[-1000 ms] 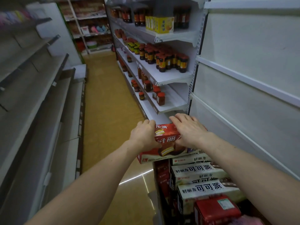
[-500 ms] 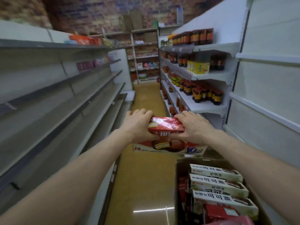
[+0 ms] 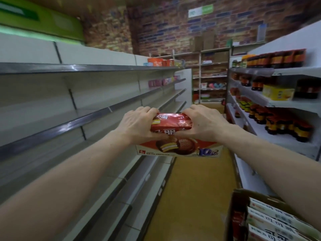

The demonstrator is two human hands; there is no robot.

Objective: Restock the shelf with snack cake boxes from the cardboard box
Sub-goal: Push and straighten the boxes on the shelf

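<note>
Both hands grip one red snack box (image 3: 175,136) held in mid-air over the aisle, between the two shelf runs. The left hand (image 3: 139,125) curls over its left end, fingers across the top edge and thumb on the near face; the right hand (image 3: 203,125) mirrors it on the right end — thumb tips nearly meeting on the box front. Both forearms reach forward from the near corners, wrists roughly level. The box sits tilted, its printed face toward the camera.

At near right stands the carton (image 3: 238,202), open — at least three white boxes (image 3: 271,223) show in it on edge, with something red beside them that I cannot make out. On the left run the near shelf (image 3: 52,129) lies level with the hands. The right-hand shelves hold many dark jars (image 3: 286,126) and one yellow pack (image 3: 278,92).
</note>
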